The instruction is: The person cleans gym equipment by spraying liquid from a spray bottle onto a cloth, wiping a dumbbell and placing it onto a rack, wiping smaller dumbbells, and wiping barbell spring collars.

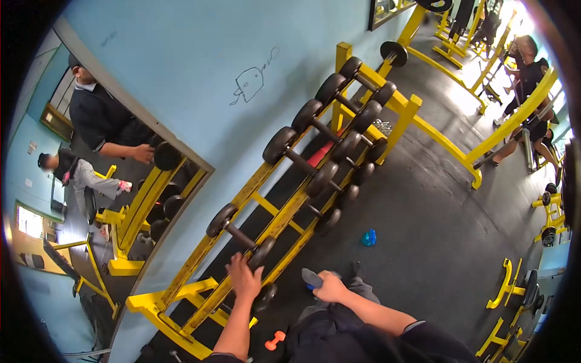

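My left hand (244,279) is at the near end of a black dumbbell (242,236) on the yellow rack. Its fingers are stretched out and spread, at or against the dumbbell's near head; I cannot tell whether they press on it. My right hand (330,288) is closed around a grey and blue item (312,278) in front of my body. The item's grey end sticks out past the fingers, with some blue below it; its exact kind is unclear.
The yellow dumbbell rack (266,209) runs along the blue wall beside a mirror (78,151). On the floor lie a blue object (368,238) and a small orange dumbbell (275,340). Yellow gym machines (466,158) and another person (529,75) are at the far right.
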The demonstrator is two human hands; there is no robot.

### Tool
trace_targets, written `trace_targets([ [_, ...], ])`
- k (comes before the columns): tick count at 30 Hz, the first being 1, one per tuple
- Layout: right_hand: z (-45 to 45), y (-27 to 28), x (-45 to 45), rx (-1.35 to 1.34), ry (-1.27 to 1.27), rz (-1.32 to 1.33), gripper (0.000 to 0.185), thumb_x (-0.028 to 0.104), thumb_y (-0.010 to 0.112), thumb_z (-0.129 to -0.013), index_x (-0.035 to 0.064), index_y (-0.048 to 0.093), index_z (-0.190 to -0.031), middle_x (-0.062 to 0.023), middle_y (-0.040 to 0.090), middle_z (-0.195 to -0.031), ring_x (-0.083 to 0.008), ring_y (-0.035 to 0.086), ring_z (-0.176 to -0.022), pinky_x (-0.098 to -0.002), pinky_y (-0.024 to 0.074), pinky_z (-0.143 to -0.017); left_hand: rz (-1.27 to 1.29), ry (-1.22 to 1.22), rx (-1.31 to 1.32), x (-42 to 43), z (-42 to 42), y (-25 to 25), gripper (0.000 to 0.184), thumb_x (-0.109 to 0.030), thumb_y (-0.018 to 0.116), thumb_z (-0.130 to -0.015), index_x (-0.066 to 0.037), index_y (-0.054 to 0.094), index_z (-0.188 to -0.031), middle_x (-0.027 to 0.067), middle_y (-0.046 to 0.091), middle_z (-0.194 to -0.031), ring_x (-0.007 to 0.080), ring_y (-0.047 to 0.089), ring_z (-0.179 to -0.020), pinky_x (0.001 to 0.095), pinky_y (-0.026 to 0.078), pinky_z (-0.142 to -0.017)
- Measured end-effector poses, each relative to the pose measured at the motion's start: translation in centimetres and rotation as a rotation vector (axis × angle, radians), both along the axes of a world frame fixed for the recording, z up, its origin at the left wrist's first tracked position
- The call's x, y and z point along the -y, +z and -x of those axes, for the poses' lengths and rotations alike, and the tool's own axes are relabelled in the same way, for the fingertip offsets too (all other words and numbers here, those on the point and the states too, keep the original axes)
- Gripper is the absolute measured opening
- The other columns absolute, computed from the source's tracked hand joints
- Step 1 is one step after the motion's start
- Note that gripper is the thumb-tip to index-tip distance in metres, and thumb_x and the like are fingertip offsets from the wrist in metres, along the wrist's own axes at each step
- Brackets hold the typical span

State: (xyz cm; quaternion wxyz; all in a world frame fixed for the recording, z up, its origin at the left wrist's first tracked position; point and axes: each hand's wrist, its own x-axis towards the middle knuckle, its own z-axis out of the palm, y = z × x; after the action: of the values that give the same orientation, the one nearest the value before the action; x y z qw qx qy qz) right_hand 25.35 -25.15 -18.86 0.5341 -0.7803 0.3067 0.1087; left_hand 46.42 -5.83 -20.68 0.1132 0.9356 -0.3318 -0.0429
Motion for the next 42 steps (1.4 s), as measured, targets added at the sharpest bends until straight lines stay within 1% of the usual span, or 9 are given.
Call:
trace_targets([
  [5,-4.8,1.6,-0.4,-0.012,-0.138,-0.136,0.039,0.011,0.066,-0.067,-0.0003,0.059,-0.104,-0.0196,0.061,-0.106,-0.0361,0.061,-0.097,-0.0366,0.0482,-0.083,0.319,-0.069,0.100,4.9,0.1,-3.3,0.060,-0.021,0.064,-0.083,0.001,0.033,-0.130,0.0276,0.035,-0.136,0.0471,0.036,-0.124,0.0604,0.024,-0.103],
  [13,-10.7,-1.1,3.6,0.118,-0.428,-0.270,0.063,0.004,0.071,-0.065,-0.0004,0.046,-0.122,-0.0156,0.061,-0.103,-0.0249,0.060,-0.094,-0.0343,0.0489,-0.080,0.618,-0.228,-0.121,12.6,-3.5,5.4,0.054,-0.017,0.062,-0.082,0.000,0.042,-0.129,0.0238,0.042,-0.133,0.0413,0.039,-0.123,0.0462,0.030,-0.104],
  [15,-12.2,-2.2,4.3,0.060,-0.352,-0.298,0.067,0.013,0.080,-0.064,-0.0013,0.048,-0.121,-0.0153,0.060,-0.106,-0.0226,0.059,-0.094,-0.0339,0.0494,-0.079,0.507,-0.092,0.049,11.5,-7.1,6.0,0.060,-0.020,0.064,-0.081,-0.001,0.039,-0.133,0.0255,0.040,-0.135,0.0422,0.037,-0.125,0.0497,0.028,-0.105],
  [18,-14.5,-1.7,4.8,-0.025,-0.183,-0.182,0.078,0.054,0.076,-0.064,-0.0099,0.058,-0.104,-0.0239,0.065,-0.096,-0.0326,0.065,-0.091,-0.0374,0.0502,-0.080,0.313,0.060,-0.015,10.3,-13.0,4.7,0.067,-0.028,0.062,-0.086,-0.006,0.029,-0.141,0.0277,0.036,-0.137,0.0441,0.036,-0.126,0.0505,0.032,-0.103],
  [21,-17.0,2.9,6.6,-0.193,-0.220,-0.135,0.072,0.060,0.070,-0.067,-0.0076,0.063,-0.089,-0.0230,0.066,-0.081,-0.0351,0.066,-0.081,-0.0395,0.0512,-0.072,0.245,-0.051,-0.215,12.8,-16.0,3.5,0.056,-0.028,0.060,-0.089,-0.005,0.037,-0.135,0.0268,0.045,-0.129,0.0426,0.043,-0.120,0.0478,0.037,-0.098],
  [25,-17.6,0.4,8.0,-0.171,-0.476,-0.249,0.061,0.055,0.067,-0.072,-0.0053,0.065,-0.080,-0.0213,0.065,-0.073,-0.0353,0.066,-0.077,-0.0409,0.0505,-0.070,0.208,-0.085,-0.192,16.0,-16.8,3.7,0.045,-0.027,0.062,-0.087,0.001,0.046,-0.118,0.0249,0.053,-0.112,0.0420,0.049,-0.106,0.0481,0.041,-0.089],
  [26,-17.8,-0.3,8.7,-0.175,-0.523,-0.251,0.046,0.044,0.069,-0.078,-0.0022,0.066,-0.079,-0.0106,0.061,-0.061,-0.0171,0.061,-0.057,-0.0338,0.0469,-0.054,0.129,-0.187,-0.085,16.9,-17.0,3.8,0.042,-0.026,0.063,-0.086,0.003,0.048,-0.113,0.0246,0.053,-0.108,0.0421,0.050,-0.103,0.0490,0.041,-0.086],
  [30,-17.8,1.1,13.9,-0.165,-0.551,-0.401,0.042,0.035,0.069,-0.082,-0.0026,0.059,-0.067,-0.0033,0.053,-0.054,-0.0087,0.048,-0.052,-0.0306,0.0387,-0.047,0.042,-0.212,-0.055,22.9,-16.7,6.0,0.042,-0.025,0.062,-0.086,0.004,0.047,-0.113,0.0236,0.053,-0.109,0.0414,0.051,-0.102,0.0487,0.042,-0.087],
  [42,-15.8,0.5,16.2,-0.120,-0.360,-0.391,0.060,0.052,0.073,-0.070,-0.0057,0.065,-0.087,-0.0160,0.066,-0.077,-0.0243,0.066,-0.074,-0.0349,0.0506,-0.069,0.116,-0.178,-0.093,24.0,-15.2,7.2,0.064,-0.024,0.070,-0.077,-0.004,0.038,-0.130,0.0251,0.040,-0.127,0.0424,0.040,-0.118,0.0511,0.034,-0.098],
])
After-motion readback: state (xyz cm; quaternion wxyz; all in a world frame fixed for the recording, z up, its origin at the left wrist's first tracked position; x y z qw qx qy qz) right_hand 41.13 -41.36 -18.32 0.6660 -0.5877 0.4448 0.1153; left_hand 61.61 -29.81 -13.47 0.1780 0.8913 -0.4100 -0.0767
